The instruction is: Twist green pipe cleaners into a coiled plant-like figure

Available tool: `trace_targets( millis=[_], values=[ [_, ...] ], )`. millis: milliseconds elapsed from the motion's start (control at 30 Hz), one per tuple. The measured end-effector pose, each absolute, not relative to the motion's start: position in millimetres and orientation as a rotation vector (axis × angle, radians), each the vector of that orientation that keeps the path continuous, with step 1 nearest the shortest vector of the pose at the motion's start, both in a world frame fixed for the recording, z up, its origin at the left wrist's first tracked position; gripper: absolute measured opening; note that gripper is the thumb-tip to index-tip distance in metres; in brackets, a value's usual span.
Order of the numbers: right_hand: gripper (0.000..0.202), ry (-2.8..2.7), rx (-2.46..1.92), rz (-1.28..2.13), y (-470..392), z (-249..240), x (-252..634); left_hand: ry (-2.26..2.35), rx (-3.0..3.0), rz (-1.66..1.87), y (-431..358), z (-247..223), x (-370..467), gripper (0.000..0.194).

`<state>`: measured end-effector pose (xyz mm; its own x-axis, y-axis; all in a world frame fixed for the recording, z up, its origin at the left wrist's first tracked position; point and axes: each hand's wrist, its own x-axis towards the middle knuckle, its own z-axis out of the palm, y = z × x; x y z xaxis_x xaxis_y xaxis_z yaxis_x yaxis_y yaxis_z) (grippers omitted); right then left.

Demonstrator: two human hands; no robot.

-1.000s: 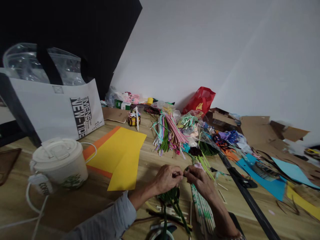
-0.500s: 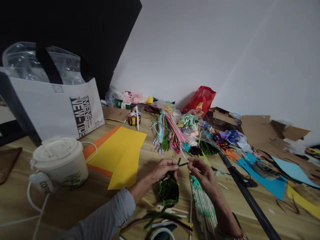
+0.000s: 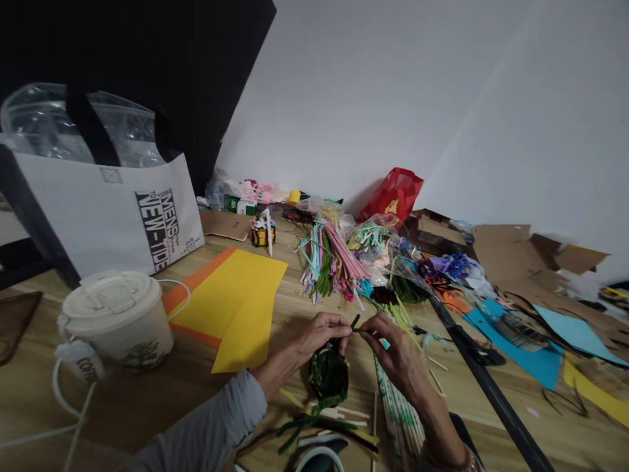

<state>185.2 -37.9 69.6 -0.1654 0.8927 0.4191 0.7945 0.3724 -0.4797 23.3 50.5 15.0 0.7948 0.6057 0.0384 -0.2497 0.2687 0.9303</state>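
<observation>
Fingers of the left hand (image 3: 322,333) are closed together on a short, thin, dark green fuzzy strip (image 3: 354,322), whose tip sticks up just past them. Thumb and forefinger of the right hand (image 3: 393,344) are pinched together on its other end, so the grip lies at both sides of a small visible stretch. The round, dark green fuzzy piece with an open middle (image 3: 328,375) is directly below the left fingers, its upper edge against them; whether they also clamp it is hidden. It sits lower and to the left of the right hand, apart from it. Loose green fuzzy strands (image 3: 314,419) trail beneath the round piece, above a white-rimmed round container (image 3: 319,453) at the bottom edge. Under the right forearm lies a bundle of long white sticks with green markings (image 3: 399,406). Beyond the hands, on the wooden table (image 3: 289,314), a fanned heap of multicoloured fuzzy stems (image 3: 334,262) spreads, and flat yellow paper sheets (image 3: 240,298) lie to the left.
</observation>
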Motion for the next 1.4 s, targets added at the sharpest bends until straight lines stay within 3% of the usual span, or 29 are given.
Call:
trace_targets(
  millis=[167,633,1033,1100,1233,1400],
  values=[
    [0.015,-2.097,-1.382,0.068,-39,75,183,0.392,1.247,0.597,43,18,24,0.028],
    [0.018,-1.835,-1.484,0.304,-38,67,182,0.436,1.373,0.665,32,26,29,0.025],
    [0.022,-1.302,-1.293,0.875,-29,55,180,0.404,1.331,0.632,33,27,27,0.027],
    [0.035,-1.340,-1.242,0.953,-31,57,182,0.361,1.298,0.595,38,27,24,0.026],
    [0.052,-1.451,-1.187,0.846,-35,61,188,0.288,1.169,0.526,47,23,21,0.025],
    [0.028,-1.709,-1.231,0.570,-38,67,193,0.250,1.093,0.417,49,25,18,0.025]
  ],
)
